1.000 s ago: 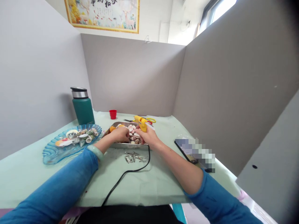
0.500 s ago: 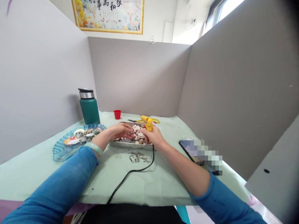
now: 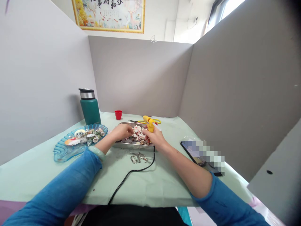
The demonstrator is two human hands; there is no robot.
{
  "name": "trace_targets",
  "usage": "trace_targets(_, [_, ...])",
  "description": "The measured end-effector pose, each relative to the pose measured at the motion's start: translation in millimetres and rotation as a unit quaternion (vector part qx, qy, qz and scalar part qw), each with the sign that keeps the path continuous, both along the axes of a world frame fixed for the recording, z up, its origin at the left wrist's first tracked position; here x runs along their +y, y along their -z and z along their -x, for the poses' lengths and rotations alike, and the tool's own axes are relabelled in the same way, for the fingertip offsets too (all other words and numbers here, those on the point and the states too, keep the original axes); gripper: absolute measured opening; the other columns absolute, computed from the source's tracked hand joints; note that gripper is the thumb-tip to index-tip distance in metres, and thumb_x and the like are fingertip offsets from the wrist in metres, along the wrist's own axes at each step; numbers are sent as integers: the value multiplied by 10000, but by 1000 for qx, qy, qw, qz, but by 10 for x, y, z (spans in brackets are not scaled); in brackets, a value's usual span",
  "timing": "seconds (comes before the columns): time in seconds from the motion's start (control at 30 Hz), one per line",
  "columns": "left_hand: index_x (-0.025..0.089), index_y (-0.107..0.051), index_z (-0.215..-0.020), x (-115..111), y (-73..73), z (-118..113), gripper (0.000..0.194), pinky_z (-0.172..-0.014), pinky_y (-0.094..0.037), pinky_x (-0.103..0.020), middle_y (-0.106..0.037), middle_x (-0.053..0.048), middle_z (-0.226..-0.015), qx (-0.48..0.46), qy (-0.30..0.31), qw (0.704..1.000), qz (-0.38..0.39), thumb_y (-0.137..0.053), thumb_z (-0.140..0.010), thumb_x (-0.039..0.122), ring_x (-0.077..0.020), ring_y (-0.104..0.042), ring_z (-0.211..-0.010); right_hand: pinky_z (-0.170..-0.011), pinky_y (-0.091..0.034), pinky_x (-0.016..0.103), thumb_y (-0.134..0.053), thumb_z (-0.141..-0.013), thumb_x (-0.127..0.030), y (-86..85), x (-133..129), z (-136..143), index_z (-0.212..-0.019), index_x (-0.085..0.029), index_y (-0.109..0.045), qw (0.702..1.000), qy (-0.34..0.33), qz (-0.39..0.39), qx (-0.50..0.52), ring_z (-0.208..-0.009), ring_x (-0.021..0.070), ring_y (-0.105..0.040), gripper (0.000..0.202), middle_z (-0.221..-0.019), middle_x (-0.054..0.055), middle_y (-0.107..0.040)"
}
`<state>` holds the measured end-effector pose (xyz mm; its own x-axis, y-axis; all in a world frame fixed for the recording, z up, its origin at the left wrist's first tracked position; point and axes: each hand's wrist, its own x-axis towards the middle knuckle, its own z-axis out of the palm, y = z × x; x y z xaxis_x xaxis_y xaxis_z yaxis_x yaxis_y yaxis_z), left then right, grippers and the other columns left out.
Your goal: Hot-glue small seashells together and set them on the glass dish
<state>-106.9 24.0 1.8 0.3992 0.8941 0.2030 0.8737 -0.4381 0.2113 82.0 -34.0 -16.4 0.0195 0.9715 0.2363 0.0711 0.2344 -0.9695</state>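
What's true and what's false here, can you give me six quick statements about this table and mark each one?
1. The right hand holds a yellow glue gun. True.
2. The green bottle is beyond the blue dish. True.
3. The green bottle lies on its side. False: it stands upright.
4. The red cup stands beyond the metal tray. True.
5. The metal tray holds nothing. False: it holds shell pieces.
6. The right hand is the nearer one to the blue dish. False: the left hand is.
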Motion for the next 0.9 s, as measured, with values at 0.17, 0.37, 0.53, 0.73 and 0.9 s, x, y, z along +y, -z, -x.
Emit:
trace_targets(0.17, [249,-756,-846,-110,0,-175,229,-690,-432,-254,-729,-60,-840,116,-37,992,37,-604,-679,211,-213,-634,-802,-368,-397,199,-621,-692,-246,-42,-46,16,-931,-181,-551,1000,-12,8,-7,-450,95,-488,258,-578,-46,-526])
trace_targets(0.37, [171,-720,-770,-139,1,-240,159,-680,-447,-294,-701,-117,-792,143,-53,988,38,-585,-700,214,-248,-630,-781,-362,-398,188,-634,-687,-243,-29,-33,20,-920,-174,-564,1000,-16,3,-16,-447,88,-494,254,-580,-42,-538])
trace_targets(0.53, [159,-675,-763,-85,51,-189,150,-665,-450,-295,-686,-126,-801,131,-31,990,36,-552,-709,225,-247,-631,-772,-367,-401,189,-638,-689,-263,1,-8,10,-930,-187,-553,999,-29,3,-14,-439,90,-497,266,-559,-53,-526])
trace_targets(0.73, [158,-628,-767,14,8,-22,134,-646,-461,-269,-678,-65,-770,-5,-22,1000,13,-544,-663,153,-203,-635,-726,-377,-396,203,-623,-696,-267,-25,-37,4,-933,-195,-548,1000,-21,13,-4,-430,97,-481,259,-532,-58,-514])
trace_targets(0.9, [147,-579,-785,-44,-102,30,94,-530,-469,-234,-619,-12,-628,-247,-16,961,123,-582,-699,185,-127,-596,-538,-380,-392,205,-617,-681,-245,-15,-16,-8,-929,-201,-546,1000,-4,12,6,-458,108,-502,262,-565,-50,-520])
